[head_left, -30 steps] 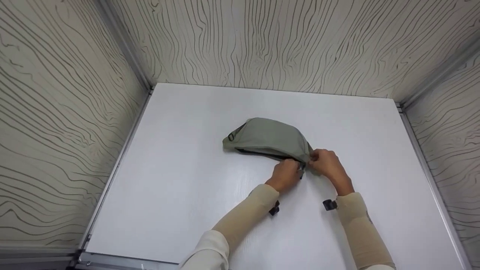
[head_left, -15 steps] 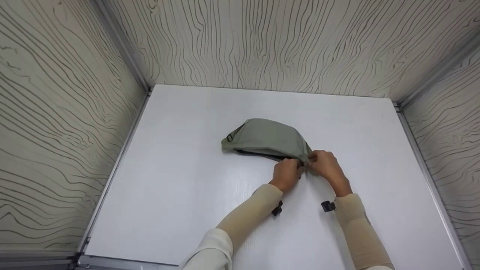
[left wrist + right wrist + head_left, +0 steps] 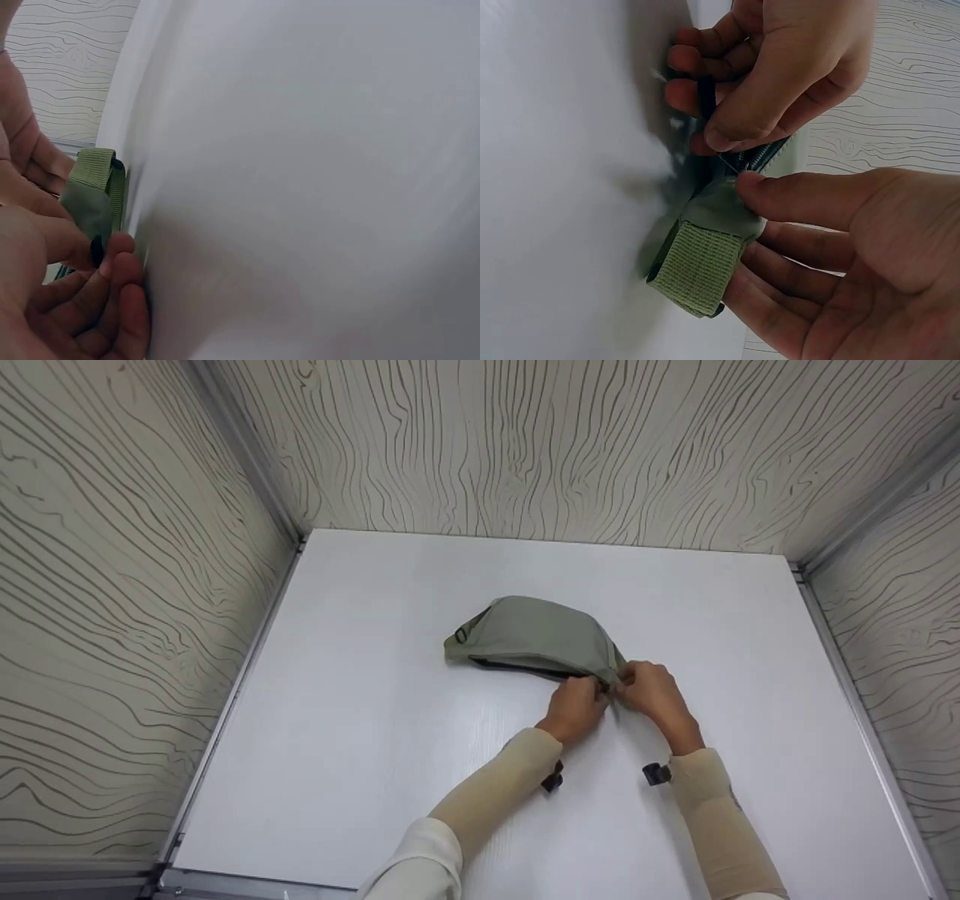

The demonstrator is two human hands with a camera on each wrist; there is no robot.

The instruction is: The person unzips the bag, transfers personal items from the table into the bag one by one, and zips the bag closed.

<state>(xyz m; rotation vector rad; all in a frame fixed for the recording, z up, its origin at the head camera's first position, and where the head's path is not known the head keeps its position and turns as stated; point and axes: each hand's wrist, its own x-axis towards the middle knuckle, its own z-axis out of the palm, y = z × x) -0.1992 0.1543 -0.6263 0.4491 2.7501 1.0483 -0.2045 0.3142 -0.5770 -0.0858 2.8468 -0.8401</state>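
Note:
A grey-green waist bag (image 3: 540, 634) lies on the white table, its long dark zip opening (image 3: 517, 666) facing the person. At the bag's right end, my left hand (image 3: 576, 709) pinches a black zip pull (image 3: 706, 97) between thumb and finger, clearest in the right wrist view. Zip teeth (image 3: 761, 154) show just beside it. Close by, my right hand (image 3: 654, 691) holds the bag's end tab (image 3: 724, 206) with the thumb on top and fingers behind. A folded green webbing strap (image 3: 697, 266) sticks out below that tab. The zip slider itself is hard to make out.
The white tabletop (image 3: 360, 735) extends around the bag on all sides. Wood-patterned panels (image 3: 487, 450) rise at the back and both sides, with metal rails along the corners. A black buckle (image 3: 461, 635) sits at the bag's left end. Each wrist carries a small black camera (image 3: 656, 773).
My left hand has shifted very slightly right, towards the right hand. The dark piece that hung below its fingers a second ago is now mostly hidden. The bag stays nearly in place.

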